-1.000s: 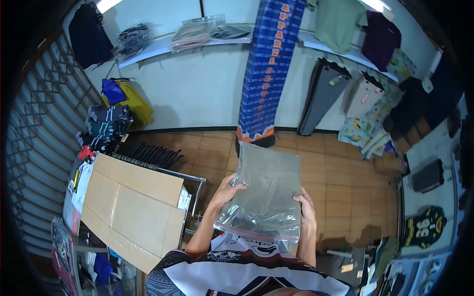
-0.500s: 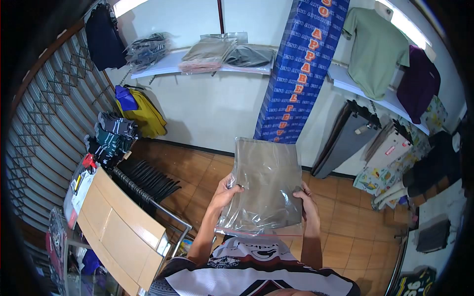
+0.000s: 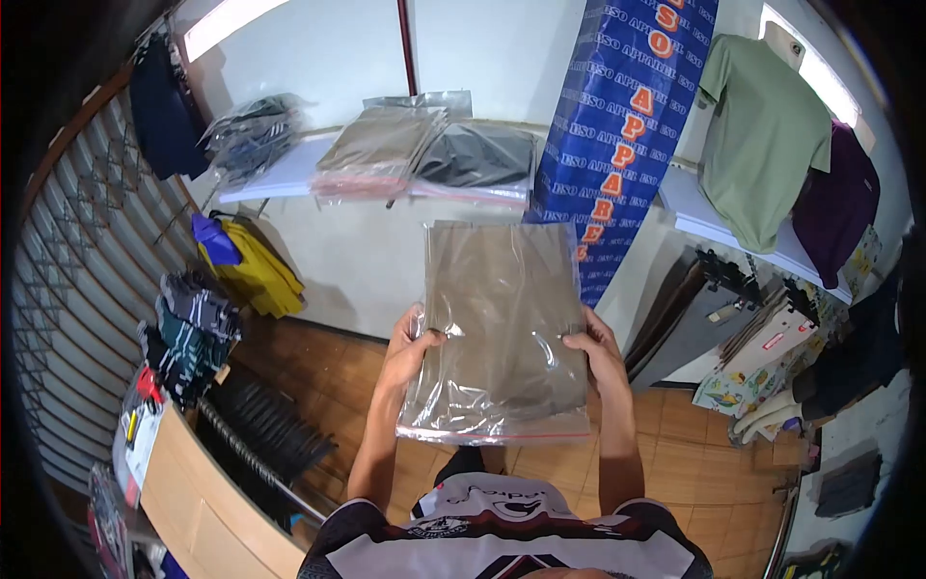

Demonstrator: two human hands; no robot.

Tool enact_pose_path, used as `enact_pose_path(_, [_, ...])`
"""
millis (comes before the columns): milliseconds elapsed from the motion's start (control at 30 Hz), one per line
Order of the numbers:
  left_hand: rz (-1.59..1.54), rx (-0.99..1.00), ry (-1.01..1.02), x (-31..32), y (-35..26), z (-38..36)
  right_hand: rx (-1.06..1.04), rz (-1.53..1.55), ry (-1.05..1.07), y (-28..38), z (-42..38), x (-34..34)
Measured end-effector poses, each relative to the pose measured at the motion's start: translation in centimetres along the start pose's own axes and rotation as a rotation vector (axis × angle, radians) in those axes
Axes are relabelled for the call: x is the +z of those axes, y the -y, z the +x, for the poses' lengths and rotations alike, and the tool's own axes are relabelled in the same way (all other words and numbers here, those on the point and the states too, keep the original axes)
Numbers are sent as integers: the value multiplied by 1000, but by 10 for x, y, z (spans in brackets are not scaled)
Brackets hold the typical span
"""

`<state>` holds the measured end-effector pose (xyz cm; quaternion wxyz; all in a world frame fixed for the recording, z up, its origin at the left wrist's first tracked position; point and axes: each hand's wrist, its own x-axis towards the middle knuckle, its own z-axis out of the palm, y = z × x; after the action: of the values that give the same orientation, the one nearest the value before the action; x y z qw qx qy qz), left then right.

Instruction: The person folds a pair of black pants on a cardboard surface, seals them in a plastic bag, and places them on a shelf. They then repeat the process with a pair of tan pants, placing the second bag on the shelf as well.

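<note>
Between my hands is a clear plastic bag (image 3: 502, 323) with a folded brown garment inside and a reddish seal strip along its near edge. My left hand (image 3: 410, 345) grips its left side, thumb on top and fingers underneath. On the opposite side, my right hand (image 3: 600, 349) pinches it the same way. The bag is held out in front of my body, above the floor. Beyond it, on a wall shelf, lies a stack of similar bagged brown garments (image 3: 376, 145), beside bagged dark garments (image 3: 477, 156).
Another pile of bagged clothes (image 3: 253, 135) sits at the shelf's left end. A blue lettered banner (image 3: 622, 145) hangs right of the shelf. At lower left are a cardboard sheet (image 3: 217, 502) and a rail with black hangers (image 3: 270, 429). Trousers (image 3: 690, 318) hang at right.
The wall shelf is nearer and lower in view. Both hands have raised the bag and shifted it slightly left in view, still gripping both sides.
</note>
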<state>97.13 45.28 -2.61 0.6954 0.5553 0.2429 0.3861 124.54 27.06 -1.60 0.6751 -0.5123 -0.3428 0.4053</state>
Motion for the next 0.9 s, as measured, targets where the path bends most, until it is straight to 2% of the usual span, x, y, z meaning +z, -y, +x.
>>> enact_pose_path(200, [173,119,104,-25,-65,178,-59,-24,-49,42,167,25])
enact_pose_path(300, [260,205,158,-48,-73,277,-99,-82,-43,56,248,32])
enact_pose_path(400, [254,166,231,-53,-92,349,-67,-128,-89,66,313,36])
enact_pose_path(533, [763,256,139,-73,-81,444,-83,-226,-226,53,392,29])
enact_pose_path(633, [980,304,142,-82,-67,494,-114,-413,-311,57,419,37])
enact_pose_path(733, [1100,309,186,-83,-67,520,-249,-699,-453,37,462,25])
enact_pose_path(900, [1240,377,130,-86,-47,569,-272,-900,-499,45,473,31])
